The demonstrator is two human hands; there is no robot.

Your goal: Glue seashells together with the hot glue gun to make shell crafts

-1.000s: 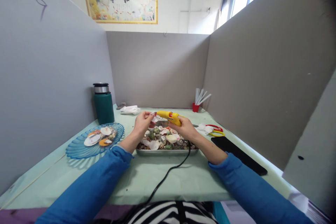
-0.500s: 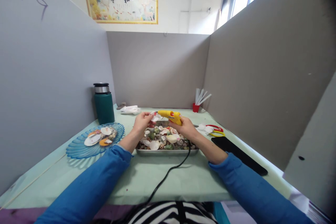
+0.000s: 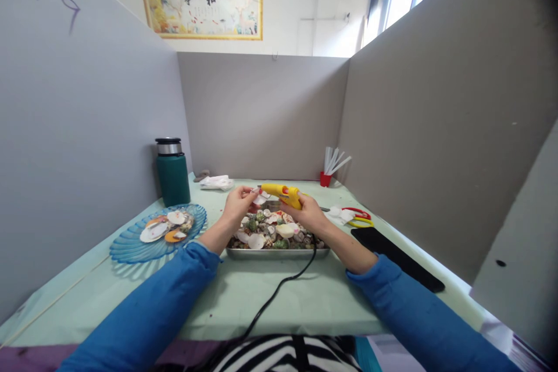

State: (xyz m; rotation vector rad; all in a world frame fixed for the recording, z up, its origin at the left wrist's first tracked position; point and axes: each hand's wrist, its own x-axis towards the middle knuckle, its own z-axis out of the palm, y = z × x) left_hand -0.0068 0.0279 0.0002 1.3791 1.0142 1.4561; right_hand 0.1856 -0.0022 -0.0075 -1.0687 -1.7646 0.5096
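My right hand [image 3: 304,209] is wrapped round the handle of a yellow hot glue gun [image 3: 274,190], whose nozzle points left. A black cord runs from it down across the table. Between its fingertips, my left hand [image 3: 239,202] pinches a white shell [image 3: 260,197] with reddish marks, right at the nozzle; whether the two touch I cannot tell. Below both hands, a metal tray [image 3: 279,253] holds many mixed shells and snails, its far part covered by the hands. To the left, a blue fluted glass plate [image 3: 131,244] carries several shells [image 3: 153,232].
A green bottle [image 3: 173,177] stands behind the plate. White tissue [image 3: 217,182] lies at the back. Glue sticks [image 3: 333,160] stand in a red cup [image 3: 325,179]. Red-and-yellow-handled scissors [image 3: 361,221] and a black flat object [image 3: 396,258] lie at right. Grey partitions [image 3: 261,116] enclose the table.
The white shell has turned slightly in my left fingers, and shows more of its pale face by the nozzle. The glue gun and both arms have barely moved.
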